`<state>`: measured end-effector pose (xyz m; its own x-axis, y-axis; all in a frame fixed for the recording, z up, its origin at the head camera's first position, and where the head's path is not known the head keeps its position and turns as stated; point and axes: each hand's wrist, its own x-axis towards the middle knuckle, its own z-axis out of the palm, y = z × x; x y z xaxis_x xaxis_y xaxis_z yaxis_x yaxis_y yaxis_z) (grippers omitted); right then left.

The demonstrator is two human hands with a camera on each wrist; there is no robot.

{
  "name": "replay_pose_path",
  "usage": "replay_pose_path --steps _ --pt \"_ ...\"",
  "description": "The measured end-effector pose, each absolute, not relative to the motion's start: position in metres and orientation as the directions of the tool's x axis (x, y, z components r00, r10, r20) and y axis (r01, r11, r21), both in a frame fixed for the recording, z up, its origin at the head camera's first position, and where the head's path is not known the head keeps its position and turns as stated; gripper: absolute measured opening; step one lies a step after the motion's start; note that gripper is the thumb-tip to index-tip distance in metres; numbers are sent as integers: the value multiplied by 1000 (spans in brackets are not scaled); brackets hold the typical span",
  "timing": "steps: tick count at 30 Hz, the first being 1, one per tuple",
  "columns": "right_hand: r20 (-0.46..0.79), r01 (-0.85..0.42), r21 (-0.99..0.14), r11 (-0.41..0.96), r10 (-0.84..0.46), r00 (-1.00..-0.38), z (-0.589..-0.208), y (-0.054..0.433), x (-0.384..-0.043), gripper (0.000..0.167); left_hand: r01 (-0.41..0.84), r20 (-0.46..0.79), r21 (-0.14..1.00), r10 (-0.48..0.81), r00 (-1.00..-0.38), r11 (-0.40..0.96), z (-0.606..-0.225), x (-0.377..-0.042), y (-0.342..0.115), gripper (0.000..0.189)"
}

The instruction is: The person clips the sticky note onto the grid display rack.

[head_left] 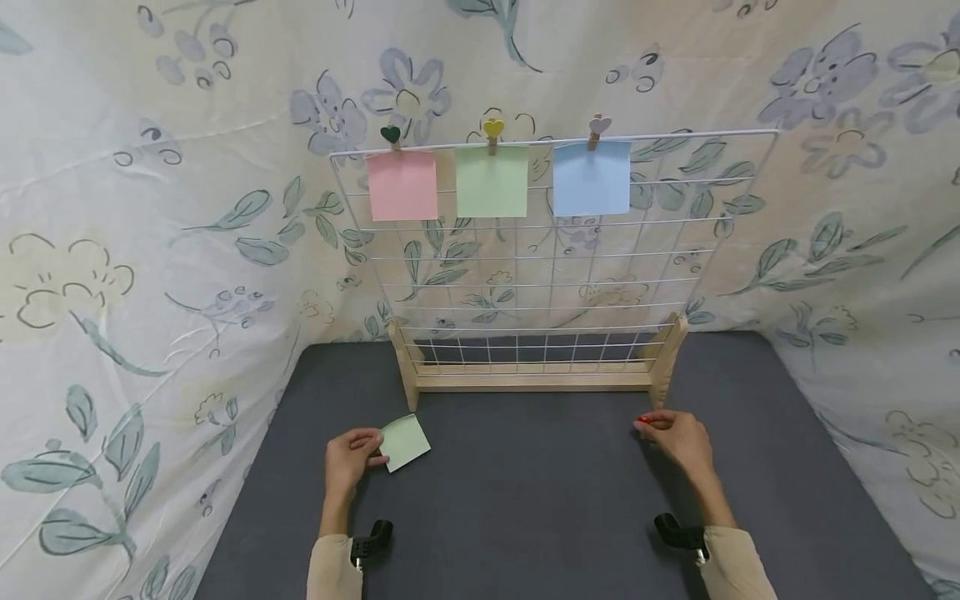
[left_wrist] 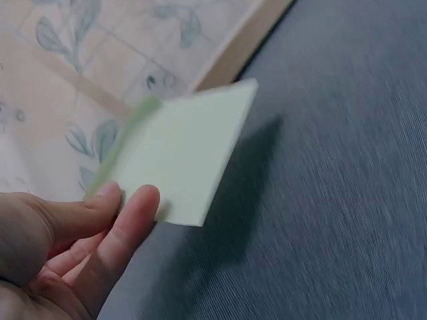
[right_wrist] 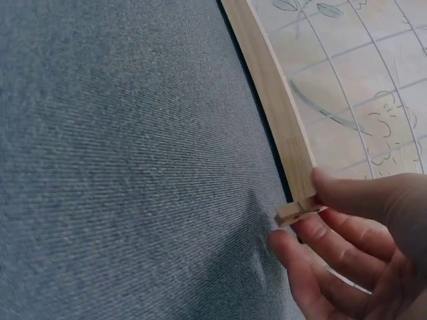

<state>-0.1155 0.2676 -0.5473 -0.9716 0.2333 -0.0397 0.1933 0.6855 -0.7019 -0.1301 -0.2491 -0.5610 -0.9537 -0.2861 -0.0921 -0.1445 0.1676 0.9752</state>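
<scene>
My left hand (head_left: 352, 457) pinches a pale green paper square (head_left: 406, 442) by one edge, just above the dark table. In the left wrist view, thumb and fingertips grip the lower left of the green paper (left_wrist: 180, 157), which casts a shadow on the cloth. Over to the right, my right hand (head_left: 681, 437) holds a small wooden clothespin (right_wrist: 298, 210) between thumb and fingers; a bit of red (head_left: 642, 421) shows at its tip in the head view. That hand is near the right foot of the white wire grid (head_left: 555, 258).
Along the grid's top wire hang a pink (head_left: 402, 187), a green (head_left: 492, 183) and a blue paper (head_left: 592, 179), each under a heart clothespin. A wooden stand (head_left: 532, 382) supports the grid on the dark table (head_left: 525, 500). Floral fabric (head_left: 187, 292) surrounds the table.
</scene>
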Motion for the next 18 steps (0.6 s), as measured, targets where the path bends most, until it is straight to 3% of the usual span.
replay_pose_path --steps 8,18 --pt "19 122 -769 627 213 -977 -550 266 -115 30 -44 -36 999 -267 -963 24 -542 -138 -230 18" --pt "19 123 -774 621 216 -976 -550 268 -114 27 -14 -13 1000 -228 -974 2 -538 -146 -198 19"
